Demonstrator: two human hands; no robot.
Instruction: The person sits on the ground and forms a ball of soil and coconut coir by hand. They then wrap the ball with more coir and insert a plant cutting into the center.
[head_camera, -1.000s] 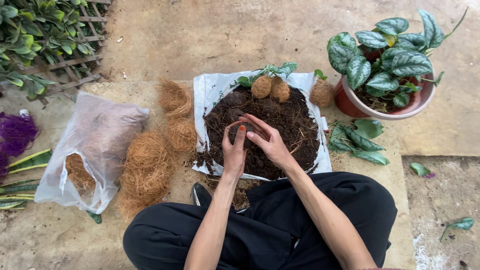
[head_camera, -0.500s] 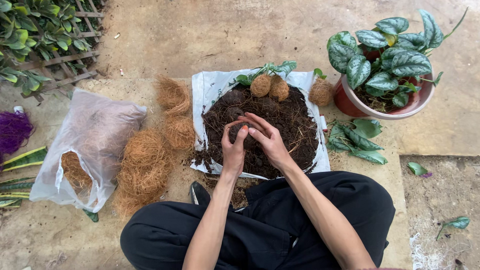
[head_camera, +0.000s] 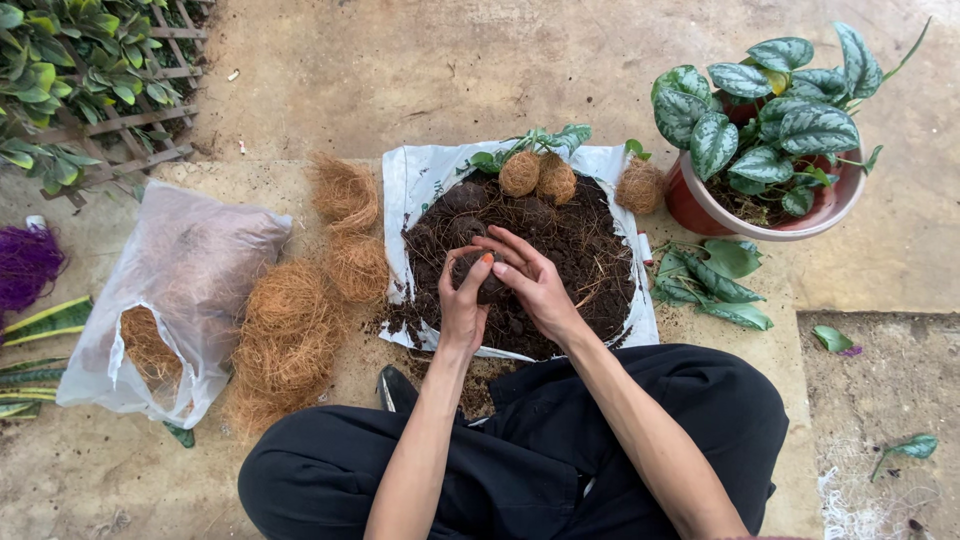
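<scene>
At frame centre, left hand (head_camera: 462, 308) and right hand (head_camera: 532, 282) cup a soil ball (head_camera: 487, 283) above the soil heap (head_camera: 560, 240), both grips closed on it.

Dark brown soil ball (head_camera: 487, 280), white sheet (head_camera: 420, 185), orange-brown coir (head_camera: 290, 330), red pot (head_camera: 700, 210), silver-mottled green leaves (head_camera: 790, 110), black trousers (head_camera: 520, 470)
</scene>
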